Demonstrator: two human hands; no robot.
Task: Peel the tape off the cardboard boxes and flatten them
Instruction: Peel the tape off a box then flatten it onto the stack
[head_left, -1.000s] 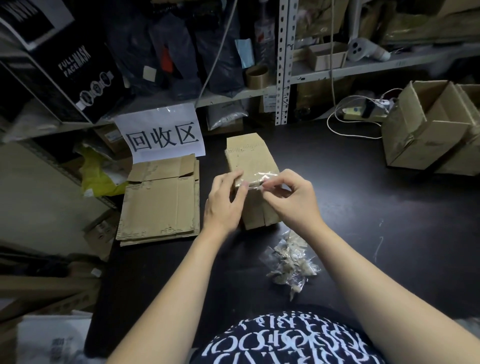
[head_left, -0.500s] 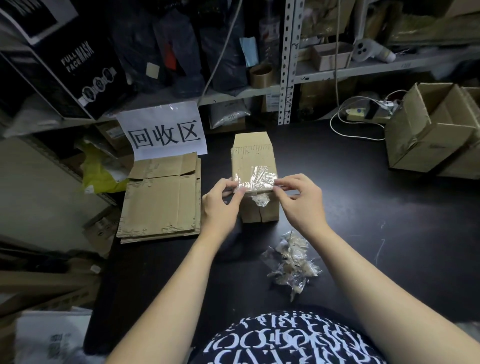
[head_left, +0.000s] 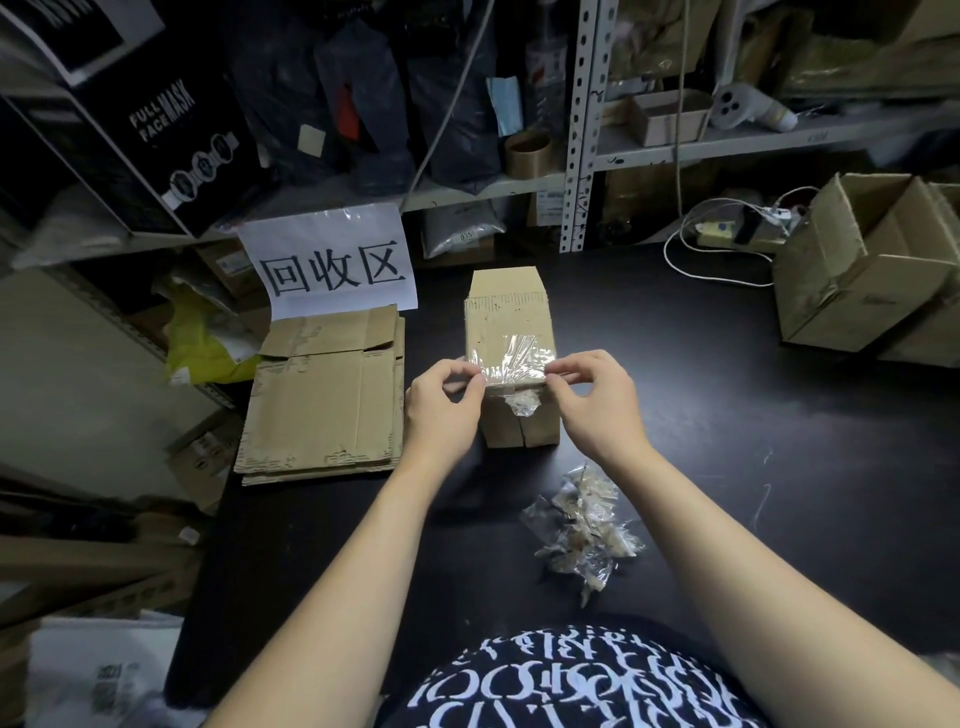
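Note:
A small brown cardboard box (head_left: 506, 322) lies on the black table (head_left: 727, 415), its far flap open. A wide strip of clear tape (head_left: 511, 358) is lifted off its top near the front edge, with a crumpled bit hanging below. My left hand (head_left: 441, 410) pinches the tape's left end. My right hand (head_left: 592, 400) pinches its right end. The tape is stretched between both hands, just above the box.
A stack of flattened cardboard (head_left: 322, 400) lies left of the box under a white paper sign (head_left: 332, 265). A heap of peeled tape (head_left: 576, 530) sits near my right forearm. Open cardboard boxes (head_left: 862, 270) stand at the right. Shelves with a tape roll (head_left: 527, 153) are behind.
The tape strip has been pulled wider and further up off the box. My hands have moved apart to its two ends, and the box stands more squarely in front of me.

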